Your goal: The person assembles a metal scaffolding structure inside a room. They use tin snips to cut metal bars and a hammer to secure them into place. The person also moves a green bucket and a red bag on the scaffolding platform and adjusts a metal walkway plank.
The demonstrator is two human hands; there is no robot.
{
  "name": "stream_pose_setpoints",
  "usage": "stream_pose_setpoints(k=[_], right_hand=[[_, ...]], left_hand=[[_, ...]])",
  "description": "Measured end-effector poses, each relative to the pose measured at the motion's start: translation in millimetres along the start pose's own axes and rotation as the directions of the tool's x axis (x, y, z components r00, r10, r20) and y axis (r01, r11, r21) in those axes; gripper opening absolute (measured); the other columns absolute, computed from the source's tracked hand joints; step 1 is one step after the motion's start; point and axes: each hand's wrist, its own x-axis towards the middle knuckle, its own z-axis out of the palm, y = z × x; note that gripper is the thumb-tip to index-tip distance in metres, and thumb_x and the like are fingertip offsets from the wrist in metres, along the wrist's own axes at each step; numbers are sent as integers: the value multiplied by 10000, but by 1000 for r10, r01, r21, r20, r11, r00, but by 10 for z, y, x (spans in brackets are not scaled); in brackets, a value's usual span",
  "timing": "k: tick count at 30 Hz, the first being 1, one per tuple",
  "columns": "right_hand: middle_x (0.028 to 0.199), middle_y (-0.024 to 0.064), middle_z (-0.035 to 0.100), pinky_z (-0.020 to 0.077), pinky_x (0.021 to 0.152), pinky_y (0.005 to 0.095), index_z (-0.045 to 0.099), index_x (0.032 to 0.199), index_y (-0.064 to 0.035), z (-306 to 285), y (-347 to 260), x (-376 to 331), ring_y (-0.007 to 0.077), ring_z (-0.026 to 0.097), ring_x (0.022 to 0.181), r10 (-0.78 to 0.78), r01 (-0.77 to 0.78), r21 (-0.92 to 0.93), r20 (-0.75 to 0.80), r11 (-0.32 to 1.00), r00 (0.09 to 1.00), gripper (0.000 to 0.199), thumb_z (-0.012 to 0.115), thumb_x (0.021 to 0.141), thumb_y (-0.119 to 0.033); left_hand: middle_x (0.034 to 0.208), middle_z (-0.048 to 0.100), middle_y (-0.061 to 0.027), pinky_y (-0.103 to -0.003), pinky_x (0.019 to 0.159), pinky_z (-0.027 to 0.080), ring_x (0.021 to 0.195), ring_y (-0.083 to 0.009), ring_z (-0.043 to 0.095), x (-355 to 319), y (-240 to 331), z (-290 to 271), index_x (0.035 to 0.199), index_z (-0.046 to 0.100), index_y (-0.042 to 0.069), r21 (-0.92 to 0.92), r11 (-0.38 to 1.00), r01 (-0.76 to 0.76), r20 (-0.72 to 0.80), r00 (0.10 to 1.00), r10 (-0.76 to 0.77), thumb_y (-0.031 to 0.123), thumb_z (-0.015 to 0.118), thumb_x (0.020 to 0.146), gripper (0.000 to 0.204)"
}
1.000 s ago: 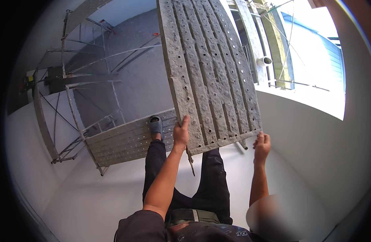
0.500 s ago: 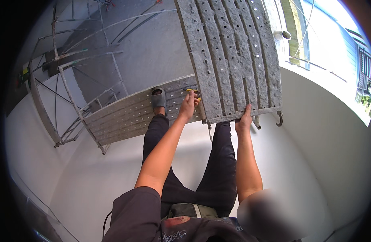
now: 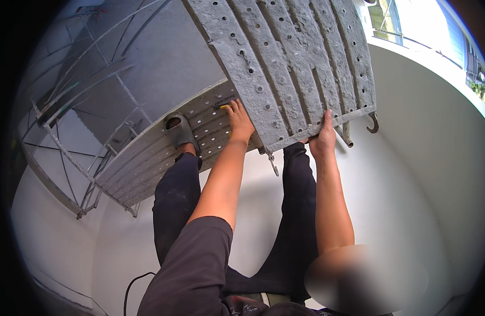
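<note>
A grey, mortar-crusted scaffold plank (image 3: pixel 300 68) with rows of holes is raised in front of me, its near end toward my body. My right hand (image 3: pixel 323 138) grips that end edge, thumb on top and fingers underneath. Beside the plank's left edge is my left hand (image 3: pixel 240 121), fingers apart. Its fingertips overlap a small black-and-yellow tool (image 3: pixel 221 107) on the lower scaffold plank (image 3: pixel 147 152); I cannot tell whether they touch it. Metal hooks (image 3: pixel 373 122) stick out at the raised plank's near corners. My left foot, in a grey clog (image 3: pixel 178 130), stands on the lower plank.
Metal scaffold frames and braces (image 3: pixel 68 147) stand at the left, above a grey floor (image 3: pixel 168 68) far below. A white wall (image 3: pixel 411 158) runs along the right, under a bright window opening (image 3: pixel 411 26). A pipe end (image 3: pixel 348 141) juts out beneath the raised plank.
The raised plank's near end and my right hand have shifted slightly upward in view. My left hand has moved left and farther forward, its fingers spreading beside the plank. The view has shifted too.
</note>
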Motion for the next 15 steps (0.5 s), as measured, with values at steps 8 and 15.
stream_pose_setpoints(k=[8, 15], right_hand=[[1414, 132, 553, 402, 1118, 438, 470, 1422, 11, -137, -53, -63, 281, 539, 1283, -72, 73, 17, -57, 997, 996, 609, 542, 1034, -453], [1399, 125, 570, 405, 1114, 427, 495, 1405, 6, 9, -67, -71, 276, 544, 1278, -63, 64, 30, -31, 998, 998, 576, 544, 1037, -435]], left_hand=[[1407, 541, -106, -542, 1022, 336, 1280, -332, 452, 242, 358, 96, 1370, 577, 143, -269, 963, 33, 273, 961, 44, 406, 471, 980, 483], [1387, 556, -98, -547, 983, 353, 1246, -319, 481, 326, 411, 1138, 1351, 592, 163, -942, -279, -185, -146, 977, -153, 425, 516, 955, 482]])
